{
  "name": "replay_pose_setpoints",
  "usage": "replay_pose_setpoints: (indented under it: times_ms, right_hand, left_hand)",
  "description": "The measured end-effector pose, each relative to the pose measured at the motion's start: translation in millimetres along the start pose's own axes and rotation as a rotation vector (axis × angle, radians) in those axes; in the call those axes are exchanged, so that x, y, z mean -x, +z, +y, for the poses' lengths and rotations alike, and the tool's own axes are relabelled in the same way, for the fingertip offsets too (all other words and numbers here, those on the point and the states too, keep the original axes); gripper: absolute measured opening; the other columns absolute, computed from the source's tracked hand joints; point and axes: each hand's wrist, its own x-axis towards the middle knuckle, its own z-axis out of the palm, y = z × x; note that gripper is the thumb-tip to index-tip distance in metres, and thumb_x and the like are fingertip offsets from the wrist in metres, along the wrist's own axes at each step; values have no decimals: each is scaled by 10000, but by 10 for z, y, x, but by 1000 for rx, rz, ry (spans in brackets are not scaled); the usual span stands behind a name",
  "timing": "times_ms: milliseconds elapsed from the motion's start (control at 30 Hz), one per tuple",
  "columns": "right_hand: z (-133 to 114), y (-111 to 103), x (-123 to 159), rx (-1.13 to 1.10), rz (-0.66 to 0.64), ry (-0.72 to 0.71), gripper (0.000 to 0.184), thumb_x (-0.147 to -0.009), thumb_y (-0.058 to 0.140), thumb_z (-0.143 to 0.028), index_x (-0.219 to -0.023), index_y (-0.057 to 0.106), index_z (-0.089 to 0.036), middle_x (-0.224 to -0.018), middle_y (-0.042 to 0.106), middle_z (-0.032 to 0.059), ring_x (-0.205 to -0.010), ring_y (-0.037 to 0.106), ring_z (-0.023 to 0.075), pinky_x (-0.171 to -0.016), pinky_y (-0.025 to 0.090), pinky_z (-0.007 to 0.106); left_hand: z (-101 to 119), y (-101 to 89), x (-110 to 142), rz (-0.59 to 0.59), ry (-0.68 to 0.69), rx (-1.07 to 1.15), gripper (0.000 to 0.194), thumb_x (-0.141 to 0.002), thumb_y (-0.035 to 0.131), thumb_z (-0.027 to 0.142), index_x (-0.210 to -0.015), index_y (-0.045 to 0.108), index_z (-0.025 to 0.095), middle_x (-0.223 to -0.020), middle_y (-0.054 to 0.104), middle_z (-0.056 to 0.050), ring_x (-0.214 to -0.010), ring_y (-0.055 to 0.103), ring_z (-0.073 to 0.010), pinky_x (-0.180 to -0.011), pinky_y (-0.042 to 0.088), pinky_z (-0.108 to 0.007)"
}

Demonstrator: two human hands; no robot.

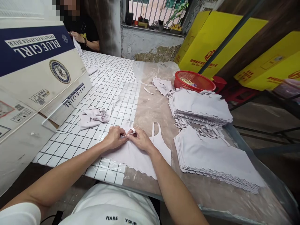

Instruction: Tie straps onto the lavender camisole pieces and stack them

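Observation:
A pale lilac camisole top [133, 154] with a scalloped hem lies flat before me, one shoulder strap [156, 127] looped up at its right. My left hand [115, 137] pinches the garment's upper edge near its middle. Close against it, my right hand [140, 137] also pinches that edge, and a small strap loop shows at its fingers. Whatever sits exactly between the fingertips is hidden. A crumpled piece of the same fabric [93, 118] rests to the left of my hands.
Stacks of matching tops, one farther [201, 104] and one nearer [215, 153], stand at the right. Behind them is a red basket [194, 82]. A large beer carton [42, 72] leans at the left. Another person [82, 31] handles fabric at the table's far end. Yellow boxes [217, 40] stand back right.

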Motion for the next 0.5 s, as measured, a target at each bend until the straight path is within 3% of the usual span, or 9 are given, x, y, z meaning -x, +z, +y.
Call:
replay_pose_setpoints:
  times_ms: [333,500]
  right_hand:
    - [-76,-105,3,84,-50,-20,79,-825,601,-188,-749,620,-187,-815,604,10,-856,553,174,-792,426,297]
    - [-138,-150,25,233,-100,-135,120,-853,582,-141,-749,593,-201,-788,579,7,-870,526,187,-839,403,318]
  left_hand:
    - [27,-27,0,-19,-2,12,130,-775,655,268,-690,687,175,-719,679,-48,-789,601,-225,-786,407,-345]
    - [2,-12,1,-11,-4,38,120,-775,660,271,-714,705,178,-755,694,-56,-811,607,-225,-805,419,-348]
